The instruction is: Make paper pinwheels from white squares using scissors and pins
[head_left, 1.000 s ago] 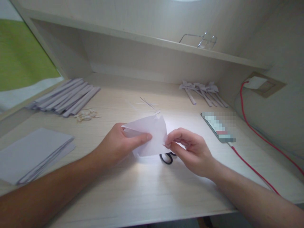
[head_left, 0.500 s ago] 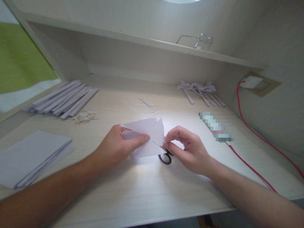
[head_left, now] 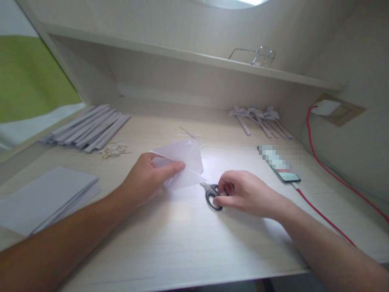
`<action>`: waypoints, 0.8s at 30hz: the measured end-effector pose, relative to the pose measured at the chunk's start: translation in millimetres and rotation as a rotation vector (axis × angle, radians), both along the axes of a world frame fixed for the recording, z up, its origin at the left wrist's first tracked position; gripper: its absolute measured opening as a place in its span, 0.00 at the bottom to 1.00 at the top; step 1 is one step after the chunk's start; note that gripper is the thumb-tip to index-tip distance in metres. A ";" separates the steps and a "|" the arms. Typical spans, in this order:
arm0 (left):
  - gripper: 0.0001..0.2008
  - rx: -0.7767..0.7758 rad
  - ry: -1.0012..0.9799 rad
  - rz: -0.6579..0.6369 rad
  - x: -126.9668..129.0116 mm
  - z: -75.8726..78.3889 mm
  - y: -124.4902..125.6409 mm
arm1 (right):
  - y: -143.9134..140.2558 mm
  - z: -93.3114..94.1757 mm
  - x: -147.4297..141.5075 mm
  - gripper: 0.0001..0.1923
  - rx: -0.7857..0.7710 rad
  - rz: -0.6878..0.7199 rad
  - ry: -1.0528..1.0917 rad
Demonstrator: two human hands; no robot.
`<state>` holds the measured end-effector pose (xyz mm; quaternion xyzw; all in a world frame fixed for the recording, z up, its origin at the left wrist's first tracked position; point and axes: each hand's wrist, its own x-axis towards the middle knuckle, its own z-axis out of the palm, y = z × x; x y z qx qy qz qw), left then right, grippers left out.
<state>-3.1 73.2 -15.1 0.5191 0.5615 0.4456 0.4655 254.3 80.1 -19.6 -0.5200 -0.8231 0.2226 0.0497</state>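
My left hand (head_left: 148, 178) pinches a folded white sheet of paper (head_left: 185, 162) just above the desk, thumb on top. My right hand (head_left: 246, 192) rests on the desk to the right of the paper, fingers curled at the black handles of a pair of scissors (head_left: 212, 195). The scissors lie flat on the desk with their blades pointing under the paper's lower edge. How firmly the right hand grips the handles is hard to make out.
Paper rolls (head_left: 91, 127) lie at the back left, small scraps (head_left: 114, 151) beside them, a flat paper stack (head_left: 45, 198) at the left. Folded paper pieces (head_left: 261, 119) lie at the back right. A phone (head_left: 279, 164) with a red cable (head_left: 322, 215) lies right. Glasses (head_left: 255, 56) rest on the shelf.
My right hand let go of the paper's right edge and dropped to the scissors on the desk. My left hand shifted the paper slightly left and back.
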 end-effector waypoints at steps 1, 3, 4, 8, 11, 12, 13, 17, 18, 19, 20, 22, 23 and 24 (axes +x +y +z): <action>0.09 -0.006 -0.005 0.000 0.0 0.2 0.4 | -0.4 0.5 -0.6 0.06 0.004 0.006 -0.018; 0.09 0.000 -0.008 0.003 -0.5 0.3 1.0 | -1.0 1.9 -1.8 0.04 0.009 0.009 -0.054; 0.09 0.006 -0.002 0.004 -1.1 0.2 1.1 | -1.2 2.7 -2.3 0.04 0.010 0.001 -0.073; 0.10 0.036 0.015 0.014 -3.1 -0.5 1.6 | -0.9 5.3 -2.2 0.04 0.018 -0.035 -0.106; 0.11 0.025 0.006 0.030 -3.0 0.5 1.8 | -0.1 5.5 -0.5 0.04 0.058 -0.027 -0.090; 0.11 0.017 0.006 0.034 -2.8 1.1 1.9 | 0.1 5.2 0.2 0.04 0.069 -0.023 -0.084; 0.11 0.016 0.005 0.038 -2.7 1.7 2.0 | 0.4 4.8 0.9 0.04 0.077 -0.018 -0.075; 0.11 0.034 -0.004 0.016 -4.1 1.4 2.8 | 1.7 3.2 4.1 0.05 0.081 -0.033 -0.029; 0.12 0.037 -0.003 0.014 -4.8 0.6 3.1 | 2.2 3.0 4.8 0.06 0.077 -0.043 -0.015; 0.13 0.039 -0.002 0.011 -5.6 -0.4 3.3 | 2.7 2.8 5.4 0.06 0.069 -0.056 0.003; 0.13 0.044 0.002 0.013 -6.4 -1.3 3.6 | 3.2 2.7 5.9 0.07 0.058 -0.071 0.022; 0.14 0.054 0.016 0.022 -7.7 -2.4 3.9 | 4.3 2.8 6.3 0.07 0.022 -0.101 0.065; 0.14 0.057 0.028 0.025 -8.1 -2.5 3.9 | 4.9 2.7 6.3 0.07 -0.004 -0.111 0.084; 0.14 0.065 0.038 0.028 -8.4 -2.5 3.9 | 5.6 2.6 6.3 0.07 -0.032 -0.119 0.098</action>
